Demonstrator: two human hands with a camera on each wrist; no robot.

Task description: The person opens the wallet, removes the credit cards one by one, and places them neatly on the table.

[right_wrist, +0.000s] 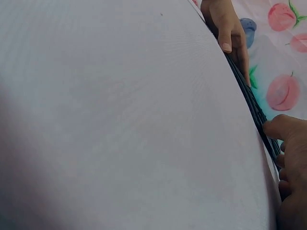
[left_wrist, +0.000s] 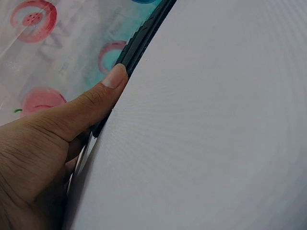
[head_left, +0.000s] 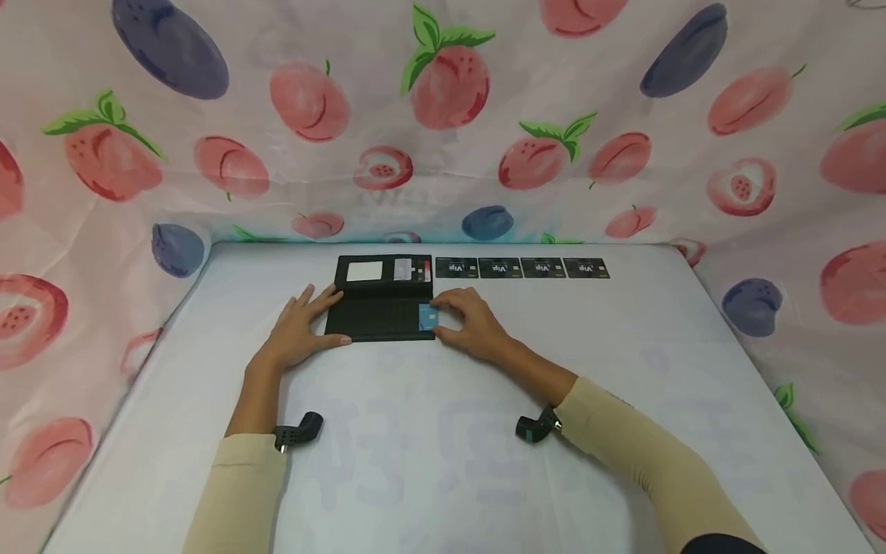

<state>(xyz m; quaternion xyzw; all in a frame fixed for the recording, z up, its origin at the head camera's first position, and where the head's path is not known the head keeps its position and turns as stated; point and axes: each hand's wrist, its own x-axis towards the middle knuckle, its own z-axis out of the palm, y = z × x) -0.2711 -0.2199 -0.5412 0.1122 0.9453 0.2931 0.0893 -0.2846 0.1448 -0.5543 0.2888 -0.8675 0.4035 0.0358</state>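
A black wallet (head_left: pixel 377 315) lies unfolded flat on the white table, its upper half showing a clear window and several cards in slots. My left hand (head_left: pixel 296 331) rests on its left side, fingers spread, the thumb (left_wrist: pixel 115 76) pressing the near edge. At the right end of the lower half, my right hand (head_left: pixel 474 323) pinches a blue card (head_left: pixel 427 317) between thumb and index finger. Part of this card overlaps the wallet's lower panel; whether it sits inside a slot I cannot tell. In the right wrist view, the right hand (right_wrist: pixel 292 163) hides the card.
Several black cards marked "Vip" (head_left: pixel 500 268) lie in a row to the right of the wallet's upper half. Behind the white table (head_left: pixel 429 462) hangs a fruit-patterned cloth (head_left: pixel 443 169), which also lines both sides.
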